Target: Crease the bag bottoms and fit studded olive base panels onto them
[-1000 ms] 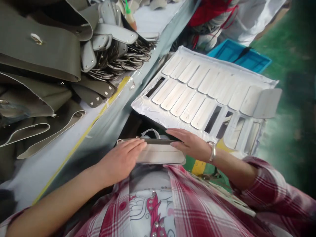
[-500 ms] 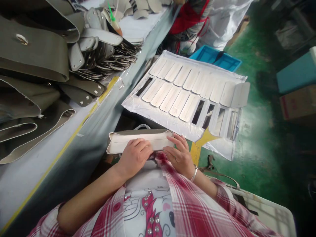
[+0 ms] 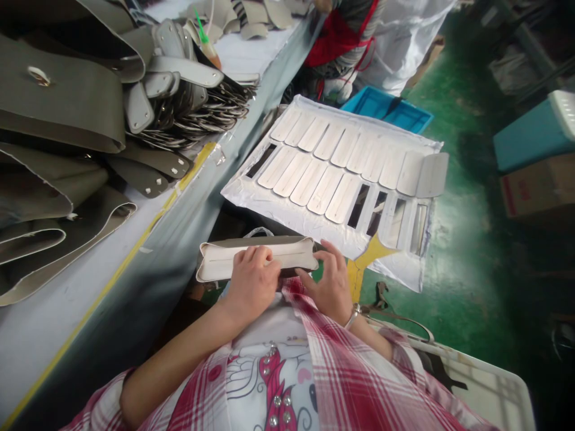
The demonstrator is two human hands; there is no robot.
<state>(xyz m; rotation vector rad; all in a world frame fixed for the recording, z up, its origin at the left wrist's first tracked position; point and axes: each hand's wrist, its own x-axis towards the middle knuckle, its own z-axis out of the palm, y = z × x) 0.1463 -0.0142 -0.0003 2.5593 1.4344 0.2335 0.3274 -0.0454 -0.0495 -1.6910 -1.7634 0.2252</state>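
A long grey-olive bag piece (image 3: 215, 263) lies across in front of my torso, its narrow cream panel facing up. My left hand (image 3: 254, 278) has its fingers curled over the middle of that panel, and their undersides are hidden. At the piece's right end is my right hand (image 3: 331, 281), thumb and fingers apart around the corner. Green floor shows between them. Beyond the hands, a white-covered board (image 3: 274, 206) carries two rows of pale rounded strips (image 3: 341, 194); dark slots show in it.
On the left table (image 3: 112, 263) lie stacked grey-olive bag pieces (image 3: 58, 99), light strap pieces (image 3: 184, 66) and a green-tipped bottle (image 3: 206, 45). A yellow forked support (image 3: 368, 254) stands at the board's near edge. Behind are a blue crate (image 3: 390, 111) and a person in a red apron (image 3: 336, 39).
My right hand has drawn back from the cream panel to the piece's right end, and its fingers have spread. The left hand's fingers have curled more. The view has shifted slightly.
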